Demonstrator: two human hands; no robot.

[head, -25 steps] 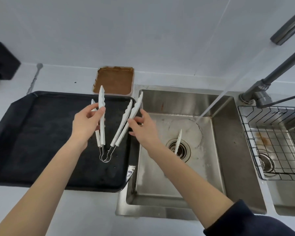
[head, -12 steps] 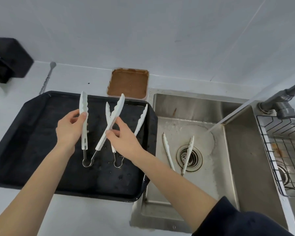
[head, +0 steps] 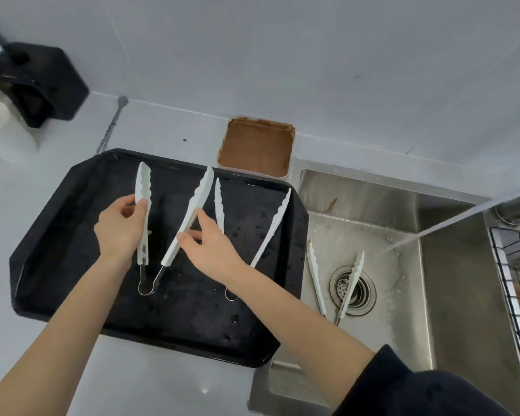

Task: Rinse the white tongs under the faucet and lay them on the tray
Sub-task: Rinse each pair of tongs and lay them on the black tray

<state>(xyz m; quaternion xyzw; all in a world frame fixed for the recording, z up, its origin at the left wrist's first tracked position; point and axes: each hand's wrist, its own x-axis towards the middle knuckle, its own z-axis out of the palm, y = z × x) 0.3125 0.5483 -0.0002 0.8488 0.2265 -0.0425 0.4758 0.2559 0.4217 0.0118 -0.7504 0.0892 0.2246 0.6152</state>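
Sink [head: 451, 295] at 3 o'clock, stream running, one pair of tongs by the drain [head: 352, 288]. Black tray [head: 72, 235] at 9 o'clock. My left hand [head: 119, 229] and right hand [head: 213, 247] each pinch an arm of the white tongs [head: 189, 217] over it. No readable labels.

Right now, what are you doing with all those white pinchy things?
A person is holding one pair of white tongs spread open over the black tray, the left hand gripping one arm and the right hand pinching the other. A second pair lies on the wet tray. A third pair waits in the sink by the drain, and the water is running.
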